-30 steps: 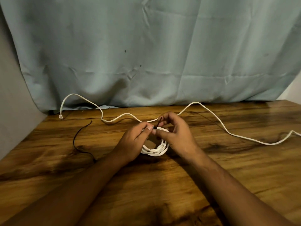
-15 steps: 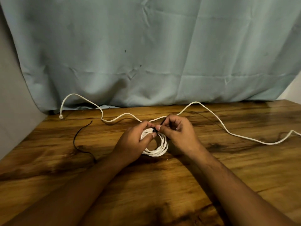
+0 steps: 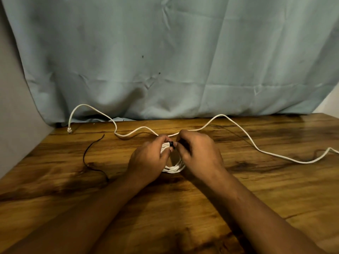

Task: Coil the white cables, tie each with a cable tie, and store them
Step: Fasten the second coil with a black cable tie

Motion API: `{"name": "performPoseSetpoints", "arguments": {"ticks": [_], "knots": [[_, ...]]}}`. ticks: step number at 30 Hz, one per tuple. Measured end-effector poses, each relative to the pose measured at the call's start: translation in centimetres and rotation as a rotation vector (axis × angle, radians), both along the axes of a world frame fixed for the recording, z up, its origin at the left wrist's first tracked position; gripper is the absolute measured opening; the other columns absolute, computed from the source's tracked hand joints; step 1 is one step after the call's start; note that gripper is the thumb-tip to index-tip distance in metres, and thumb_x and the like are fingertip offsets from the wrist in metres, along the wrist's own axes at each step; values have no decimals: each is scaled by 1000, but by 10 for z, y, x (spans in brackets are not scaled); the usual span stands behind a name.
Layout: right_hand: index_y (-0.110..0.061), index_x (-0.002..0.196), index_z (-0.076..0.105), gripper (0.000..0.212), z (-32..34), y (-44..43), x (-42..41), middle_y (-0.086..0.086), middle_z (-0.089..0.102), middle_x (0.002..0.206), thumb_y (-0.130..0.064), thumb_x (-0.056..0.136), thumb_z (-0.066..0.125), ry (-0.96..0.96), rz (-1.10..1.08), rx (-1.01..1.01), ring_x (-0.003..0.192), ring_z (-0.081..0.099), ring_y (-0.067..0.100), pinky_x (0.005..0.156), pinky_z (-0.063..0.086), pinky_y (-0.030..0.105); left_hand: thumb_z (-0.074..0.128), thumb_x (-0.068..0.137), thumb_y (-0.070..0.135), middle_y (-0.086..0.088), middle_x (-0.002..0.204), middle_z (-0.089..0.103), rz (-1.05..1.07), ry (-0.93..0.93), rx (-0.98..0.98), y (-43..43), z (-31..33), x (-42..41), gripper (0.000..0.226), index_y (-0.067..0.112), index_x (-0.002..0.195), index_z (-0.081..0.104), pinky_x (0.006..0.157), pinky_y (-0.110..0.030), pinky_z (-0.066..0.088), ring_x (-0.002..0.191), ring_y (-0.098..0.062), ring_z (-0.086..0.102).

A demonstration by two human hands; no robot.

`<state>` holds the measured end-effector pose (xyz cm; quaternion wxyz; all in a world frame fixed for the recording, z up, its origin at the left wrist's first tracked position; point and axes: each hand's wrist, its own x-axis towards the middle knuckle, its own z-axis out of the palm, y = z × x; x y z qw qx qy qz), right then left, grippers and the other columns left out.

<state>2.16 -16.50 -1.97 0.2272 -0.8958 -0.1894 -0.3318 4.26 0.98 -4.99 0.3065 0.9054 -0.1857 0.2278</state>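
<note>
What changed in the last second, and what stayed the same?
The right hand curled its fingers in toward the left hand, hiding the tail of the black cable tie, which now shows as a band round the white coil. Both hands still pinch there. The coil, loose cable and spare tie did not move.

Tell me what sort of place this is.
Likely a makeshift indoor work spot at home, though that's a guess: a plain wooden table, a creased pale blue cloth hung behind it as a backdrop, and a loose white cable trailing across the top.
</note>
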Motion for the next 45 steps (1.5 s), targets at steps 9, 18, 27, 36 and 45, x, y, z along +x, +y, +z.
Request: {"name": "performPoseSetpoints", "arguments": {"ticks": [9,18,27,36,45], "knots": [[-9,92,59,9,-16,-5,13,5,57,61,-5,99,65,727,452,1016,51,48,15,49,45,26,57,102,33,7,98,70,-164,127,-336,-1,3,3,16,25,104,71,73,-31,57,88,-11,68],[-14,86,58,15,-12,-3,11,0,49,60,-9,100,60,890,638,1170,53,43,10,53,48,21,56,103,18,-12,80,71,-303,436,-910,-1,10,-4,23,7,105,75,56,-22,56,66,-14,64],[-11,86,60,12,-10,-6,14,0,46,61,-10,98,63,892,643,1217,51,41,8,52,49,21,57,101,17,-13,90,74,-384,566,-992,0,13,-1,24,8,116,74,58,-22,58,66,-11,67],[-8,90,66,8,-12,-13,20,2,52,67,-10,97,62,928,650,1283,55,46,7,56,53,21,50,105,14,-22,116,73,-491,679,-923,3,14,-2,26,9,124,68,87,-40,54,92,-26,65],[-4,88,73,10,-10,-16,18,12,68,79,-9,94,68,755,562,1140,57,58,10,45,44,17,66,98,13,-9,94,74,-318,341,-513,5,6,2,17,19,113,71,56,-27,52,64,-15,59]]}}
